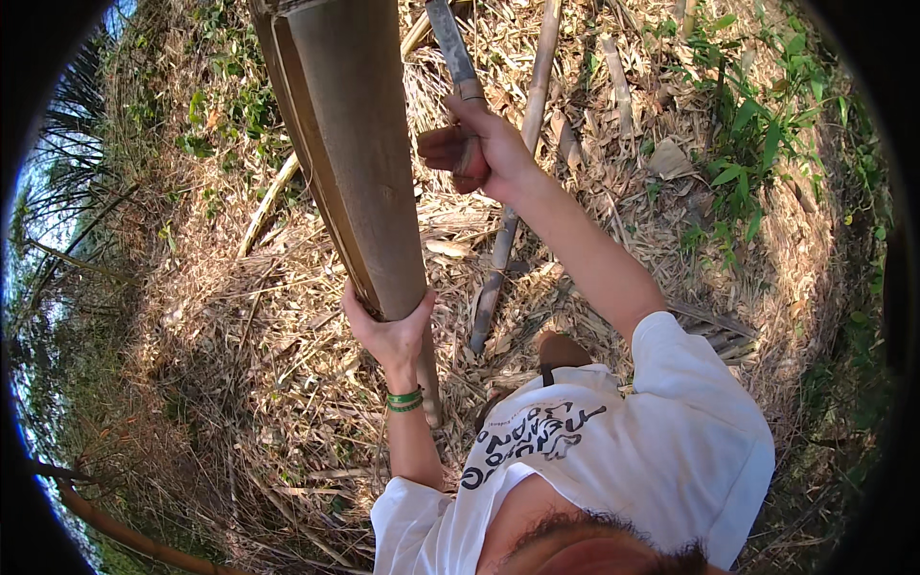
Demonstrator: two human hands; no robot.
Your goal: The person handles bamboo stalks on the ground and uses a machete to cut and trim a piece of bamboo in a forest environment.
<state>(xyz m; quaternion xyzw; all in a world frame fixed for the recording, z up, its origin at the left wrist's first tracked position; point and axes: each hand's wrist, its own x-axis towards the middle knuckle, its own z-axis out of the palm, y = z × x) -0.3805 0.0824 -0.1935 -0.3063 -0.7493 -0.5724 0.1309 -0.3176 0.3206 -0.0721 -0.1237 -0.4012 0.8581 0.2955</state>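
My left hand (391,333) grips a thick brown bamboo stalk (350,144) from below; the stalk stands upright and runs out of the top of the picture. A green band sits on that wrist. My right hand (479,146) is raised beside the stalk and closed around the wooden handle of a long knife (450,48), whose grey blade points up and away. The blade is apart from the stalk, a little to its right.
Dry bamboo leaves and straw cover the ground (240,316). Several thin cut bamboo poles (522,172) lie across it. Green weeds (757,144) grow at the right. My foot in a sandal (556,353) stands below the stalk.
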